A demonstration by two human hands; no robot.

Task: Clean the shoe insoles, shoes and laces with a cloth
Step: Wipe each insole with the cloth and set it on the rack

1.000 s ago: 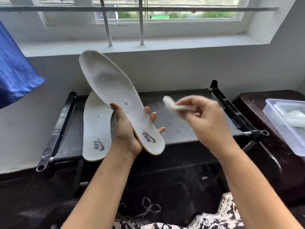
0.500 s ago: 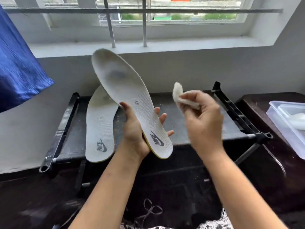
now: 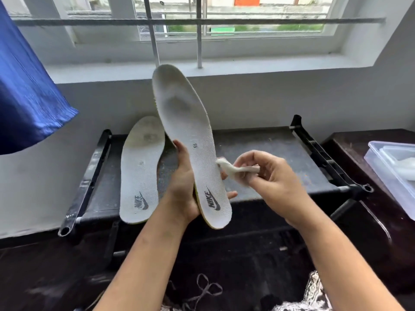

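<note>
Gripping the raised insole (image 3: 190, 140) near its heel end, our left hand (image 3: 183, 189) holds it tilted, toe end far and up, printed face toward us. Our right hand (image 3: 276, 182) pinches a white cloth (image 3: 235, 170), whose tip meets the insole's right edge. We see the second insole (image 3: 140, 171) lying flat on the black rack (image 3: 269, 149), left of the raised one. A lace (image 3: 206, 288) lies on the dark surface near us. A clear tub (image 3: 390, 176) sits at the right.

Both forearms reach forward. The left grip (image 3: 184, 187) holds an insole (image 3: 190, 131) from behind; the right grip (image 3: 276, 182) pinches a cloth (image 3: 233, 168) beside it.
</note>
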